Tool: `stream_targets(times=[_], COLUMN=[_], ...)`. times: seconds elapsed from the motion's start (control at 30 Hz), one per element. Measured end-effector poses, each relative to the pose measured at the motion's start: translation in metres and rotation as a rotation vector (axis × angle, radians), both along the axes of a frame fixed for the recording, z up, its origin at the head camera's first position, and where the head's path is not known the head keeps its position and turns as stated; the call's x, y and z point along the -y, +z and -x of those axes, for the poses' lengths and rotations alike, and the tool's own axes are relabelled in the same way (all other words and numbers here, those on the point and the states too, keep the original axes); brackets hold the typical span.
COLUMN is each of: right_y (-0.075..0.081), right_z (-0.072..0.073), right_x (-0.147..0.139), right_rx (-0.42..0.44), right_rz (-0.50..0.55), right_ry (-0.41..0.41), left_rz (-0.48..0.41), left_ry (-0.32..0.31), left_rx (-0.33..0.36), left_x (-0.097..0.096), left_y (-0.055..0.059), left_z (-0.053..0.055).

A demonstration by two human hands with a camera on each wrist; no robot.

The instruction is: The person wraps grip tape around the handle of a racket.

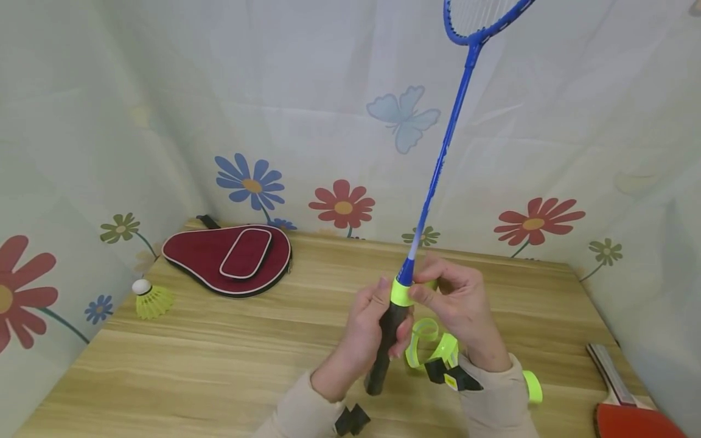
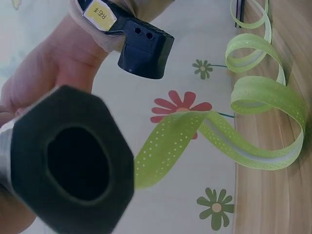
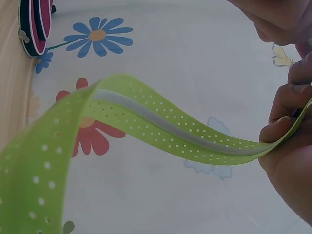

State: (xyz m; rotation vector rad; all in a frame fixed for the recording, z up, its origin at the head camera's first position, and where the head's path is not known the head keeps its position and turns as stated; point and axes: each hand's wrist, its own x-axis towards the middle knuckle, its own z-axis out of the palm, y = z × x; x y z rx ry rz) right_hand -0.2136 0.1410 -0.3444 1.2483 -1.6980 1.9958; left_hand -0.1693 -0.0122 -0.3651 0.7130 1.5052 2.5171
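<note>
A blue badminton racket (image 1: pixel 446 137) stands tilted, head up, above the table. My left hand (image 1: pixel 361 322) grips its black handle (image 1: pixel 390 328) just under the blue cone. Around the top of the handle lies a band of yellow-green grip tape (image 1: pixel 401 293). My right hand (image 1: pixel 457 298) pinches the tape at the handle's right side. The loose length of perforated tape (image 2: pixel 263 102) hangs in curls down to the table; in the right wrist view the tape (image 3: pixel 165 124) shows a grey strip along its middle. The handle's butt end (image 2: pixel 73 161) fills the left wrist view's lower left.
A dark red paddle case (image 1: pixel 230 258) lies at the table's back left, with a yellow shuttlecock (image 1: pixel 153 299) left of it. A red table tennis paddle (image 1: pixel 630 420) lies at the front right. A flowered curtain (image 1: pixel 306 91) surrounds the wooden table (image 1: pixel 219 359).
</note>
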Motion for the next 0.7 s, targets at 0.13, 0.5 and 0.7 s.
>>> stream_targets(times=[0.13, 0.5, 0.7], right_y=[0.0003, 0.0000, 0.0037], right_z=[0.0000, -0.0028, -0.0070], right_x=[-0.0002, -0.0043, -0.0016], right_rx=[0.021, -0.023, -0.042], right_rz=[0.023, -0.113, -0.080], right_ry=[0.053, 0.117, -0.036], left_rz=[0.016, 0.030, 0.149], left_ry=[-0.022, -0.120, -0.027], left_rx=[-0.009, -0.135, -0.071], left_x=[-0.0020, -0.0020, -0.0022], left_y=[0.0012, 0.0019, 0.0037], left_z=[-0.0047, -0.0044, -0.0018])
